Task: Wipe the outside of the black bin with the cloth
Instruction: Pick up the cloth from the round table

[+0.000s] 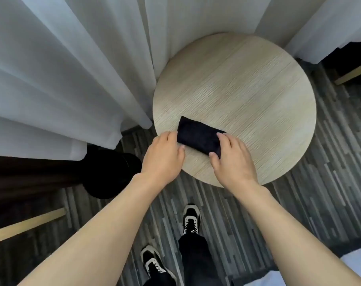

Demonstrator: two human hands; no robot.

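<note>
Right hand (229,159) grasps folded cloth (198,137) on tabletop (247,79); left hand (165,155), relaxed, steadies its edge, likely for pickup; black bin (109,174) untouched.

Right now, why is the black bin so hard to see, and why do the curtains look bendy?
Head view: the black bin sits in shadow below the curtains, so its edges melt into the dark; the wide-angle lens fans the curtain folds outward; the round table is evenly lit.
</note>
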